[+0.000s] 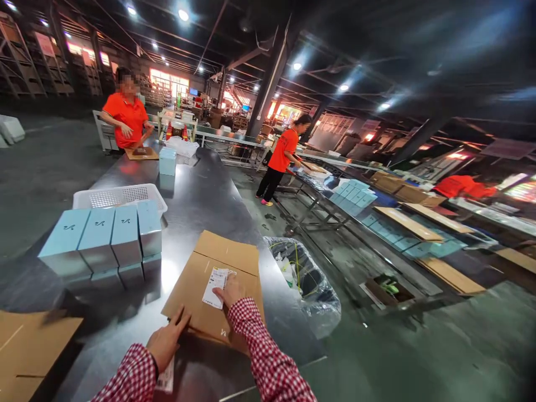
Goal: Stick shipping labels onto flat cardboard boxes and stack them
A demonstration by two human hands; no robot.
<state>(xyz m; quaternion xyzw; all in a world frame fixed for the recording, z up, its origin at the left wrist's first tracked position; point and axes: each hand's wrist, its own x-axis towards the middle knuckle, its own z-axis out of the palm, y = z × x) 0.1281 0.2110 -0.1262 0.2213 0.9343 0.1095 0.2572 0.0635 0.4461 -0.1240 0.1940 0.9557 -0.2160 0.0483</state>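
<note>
A flat, folded brown cardboard carton (195, 293) lies on the metal table in front of me. On it is a white printed label (213, 289). My right hand (231, 291) rests on the label's right side with its fingers stretched out, pressing it against the cardboard. With fingers apart, my left hand (168, 339) touches the carton's near left corner. Another white printed sheet (166, 381) shows partly below my left wrist; whether the hand touches it is hidden.
Several light blue boxes (98, 237) stand at the left before a white plastic basket (154, 192). More cardboard (36, 346) lies at lower left. A plastic-lined bin (324, 298) stands beyond the table's right edge. Co-workers in orange shirts (125, 118) work at tables further off.
</note>
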